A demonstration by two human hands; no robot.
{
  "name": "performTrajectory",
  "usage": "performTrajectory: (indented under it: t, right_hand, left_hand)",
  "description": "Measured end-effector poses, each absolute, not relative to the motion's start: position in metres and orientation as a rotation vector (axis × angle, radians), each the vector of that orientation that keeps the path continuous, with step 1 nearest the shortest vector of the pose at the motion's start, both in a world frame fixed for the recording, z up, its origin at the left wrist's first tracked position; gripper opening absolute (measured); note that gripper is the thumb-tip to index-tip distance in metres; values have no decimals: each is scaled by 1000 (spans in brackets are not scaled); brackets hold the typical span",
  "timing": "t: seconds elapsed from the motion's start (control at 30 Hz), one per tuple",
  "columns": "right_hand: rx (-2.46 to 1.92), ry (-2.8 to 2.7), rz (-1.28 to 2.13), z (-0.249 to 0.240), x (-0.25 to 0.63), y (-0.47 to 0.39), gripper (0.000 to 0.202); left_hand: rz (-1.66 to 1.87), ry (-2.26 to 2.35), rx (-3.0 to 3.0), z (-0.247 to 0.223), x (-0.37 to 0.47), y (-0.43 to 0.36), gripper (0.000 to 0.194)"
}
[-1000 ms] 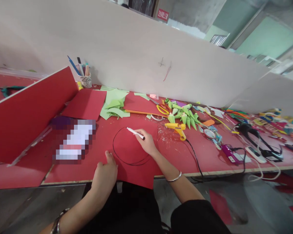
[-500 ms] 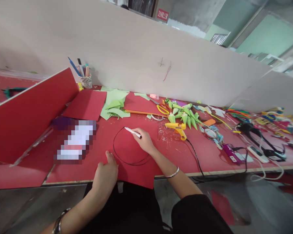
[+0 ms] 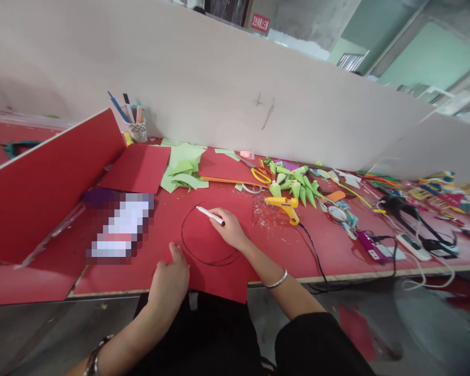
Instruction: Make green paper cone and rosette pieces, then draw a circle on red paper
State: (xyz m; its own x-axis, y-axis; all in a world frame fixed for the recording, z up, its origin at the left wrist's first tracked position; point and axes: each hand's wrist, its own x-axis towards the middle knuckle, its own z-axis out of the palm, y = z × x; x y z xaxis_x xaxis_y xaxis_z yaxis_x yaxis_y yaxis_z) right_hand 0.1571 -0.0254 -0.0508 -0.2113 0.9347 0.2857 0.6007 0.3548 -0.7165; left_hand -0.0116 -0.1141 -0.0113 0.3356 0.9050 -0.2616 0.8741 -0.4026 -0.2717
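Note:
My right hand [image 3: 227, 228] is closed round a white marker [image 3: 210, 215] with a dark end. Its tip touches a sheet of red paper [image 3: 213, 279] at the upper left of a black curve. This thin curve bows down the left side and along the bottom, with doubled lines at the lower right; my right hand and wrist cover part of the sheet's right side. My left hand [image 3: 173, 272] rests at the sheet's left edge, one finger stretched forward and nothing seen in it. Some of its fingers are hidden under the palm.
A yellow glue gun [image 3: 284, 204] with a black cord lies to the right, behind it green paper cones [image 3: 293, 183] and yellow-handled scissors [image 3: 260, 176]. Leftward are a blurred-out phone-like object [image 3: 121, 227] and a leaning red board [image 3: 50, 183]. A pen cup [image 3: 138, 130] stands at the back.
The marker tip has shifted slightly left and down along the curve, and a short stroke now shows at the top. My left hand has stayed in place.

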Motion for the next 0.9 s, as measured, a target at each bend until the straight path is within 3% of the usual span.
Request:
performTrajectory:
  t: [0.47, 0.9]
  right_hand:
    - [-1545, -1772, 470, -55, 167, -21, 22]
    - [-1185, -2022, 758, -40, 154, -34, 23]
  left_hand:
    - [566, -1658, -2473, -8, -11, -114, 43]
    - [633, -1602, -2434, -10, -11, -115, 44]
